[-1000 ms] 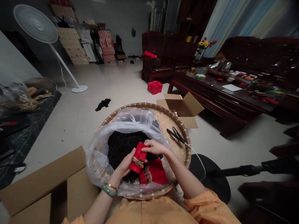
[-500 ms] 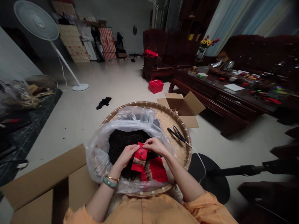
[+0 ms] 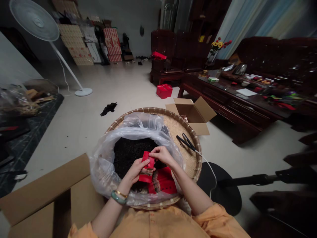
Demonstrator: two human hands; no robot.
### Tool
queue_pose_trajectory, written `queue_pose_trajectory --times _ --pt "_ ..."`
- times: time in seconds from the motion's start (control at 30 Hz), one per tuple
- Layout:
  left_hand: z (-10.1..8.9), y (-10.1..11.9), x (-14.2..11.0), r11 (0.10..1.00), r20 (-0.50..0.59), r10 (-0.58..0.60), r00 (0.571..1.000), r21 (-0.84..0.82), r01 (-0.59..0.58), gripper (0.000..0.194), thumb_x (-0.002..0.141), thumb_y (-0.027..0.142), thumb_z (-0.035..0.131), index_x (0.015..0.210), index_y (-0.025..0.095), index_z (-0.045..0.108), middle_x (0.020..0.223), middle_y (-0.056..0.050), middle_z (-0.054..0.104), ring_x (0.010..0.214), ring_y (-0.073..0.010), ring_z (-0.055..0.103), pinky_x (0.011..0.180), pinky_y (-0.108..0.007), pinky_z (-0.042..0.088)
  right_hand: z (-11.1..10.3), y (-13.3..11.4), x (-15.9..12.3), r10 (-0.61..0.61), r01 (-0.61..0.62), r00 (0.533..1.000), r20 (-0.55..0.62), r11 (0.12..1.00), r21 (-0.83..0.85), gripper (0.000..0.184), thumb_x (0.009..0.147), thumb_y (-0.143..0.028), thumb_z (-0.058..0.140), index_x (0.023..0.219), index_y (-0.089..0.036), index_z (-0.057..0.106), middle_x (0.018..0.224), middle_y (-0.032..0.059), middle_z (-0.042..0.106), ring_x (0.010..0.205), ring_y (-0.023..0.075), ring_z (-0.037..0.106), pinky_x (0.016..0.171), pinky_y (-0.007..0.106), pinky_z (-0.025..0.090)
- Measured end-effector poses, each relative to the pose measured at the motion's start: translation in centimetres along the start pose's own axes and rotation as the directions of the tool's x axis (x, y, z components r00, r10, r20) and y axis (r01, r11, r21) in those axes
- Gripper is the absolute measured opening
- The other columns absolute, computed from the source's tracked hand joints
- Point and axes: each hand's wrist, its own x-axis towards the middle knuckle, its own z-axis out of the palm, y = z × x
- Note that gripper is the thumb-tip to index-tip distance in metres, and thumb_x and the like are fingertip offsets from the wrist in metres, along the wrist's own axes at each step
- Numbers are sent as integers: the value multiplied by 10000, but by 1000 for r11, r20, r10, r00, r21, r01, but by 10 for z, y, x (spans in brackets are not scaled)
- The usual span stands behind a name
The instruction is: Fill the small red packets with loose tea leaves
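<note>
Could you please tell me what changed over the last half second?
The left hand has shifted down from the top of the red packet to its middle, thumb across the front. The right hand still holds the top; the black corded tool lies unmoved.

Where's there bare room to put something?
Mostly bare: the woven tray beside the plastic bag, beyond the black tool, and floor between the fan base and red box. Crowded: the bag mouth, where left hand and right hand hold a red packet.
</note>
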Motion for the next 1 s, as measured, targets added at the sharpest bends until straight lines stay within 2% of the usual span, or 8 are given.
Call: queue_pose_trajectory --times 0.13,0.23,0.37,0.47,0.63,0.73,0.87,1.0 --pt "0 -1 -1 1000 -35 30 999 2 -29 395 665 361 731 934 119 571 752 -75 675 645 -212 677 545 -264 509 2 -1 -2 -74 75 996 -53 997 19 243 649 -353 670 763 -139 657 569 -18 592 478 88 490 467 201 391" --pt "-2 -2 -4 999 36 34 999 31 -35 456 646 302 749 1018 139 542 875 -88 680 655 -180 665 607 -281 513 0 -5 -5 -143 144 986 -84 990 6 220 673 -346 654 768 -148 653 654 1 622 560 101 520 515 205 407" --pt "-6 -3 -8 973 118 35 992 223 -61 594 589 224 775 1115 141 509 880 -77 674 663 -156 622 652 -302 499 -8 -14 -10 -92 89 992 83 995 44 342 778 -452 527 739 -134 647 683 21 611 601 105 525 546 209 416" --pt "-10 -3 -8 879 152 147 977 434 -200 630 536 215 798 1104 145 535 933 -59 662 789 -175 599 756 -310 473 -15 -23 -14 -86 78 976 202 996 51 316 812 -428 490 802 -149 637 756 20 611 677 114 543 576 204 433" --pt "-15 -5 -9 727 213 299 930 581 -366 588 577 282 774 1103 159 544 1031 -53 631 918 -210 564 844 -314 435 -21 -48 -30 -223 304 891 396 940 -154 150 781 -241 538 851 -168 649 818 15 641 730 122 569 675 224 449" --pt "-17 -8 -9 682 204 344 917 617 -393 589 581 286 767 1110 165 539 1061 -61 625 950 -223 564 865 -319 426 -22 -62 -41 -266 391 884 385 871 -297 172 748 -177 552 898 -170 634 814 16 652 708 123 578 649 216 444" --pt "-20 -9 -10 646 168 380 910 655 -391 582 573 248 764 1105 176 541 1053 -57 630 944 -217 574 870 -317 421 -18 -71 -53 -277 406 889 365 845 -348 187 738 -155 550 918 -174 591 751 -4 643 638 109 569 579 191 423" --pt "-23 -7 -11 614 147 379 914 699 -367 521 569 306 772 1032 166 579 959 -54 654 860 -209 590 796 -296 446 -15 -72 -57 -311 437 889 335 796 -419 137 751 -118 518 842 -176 602 671 -19 612 587 99 534 554 183 393"
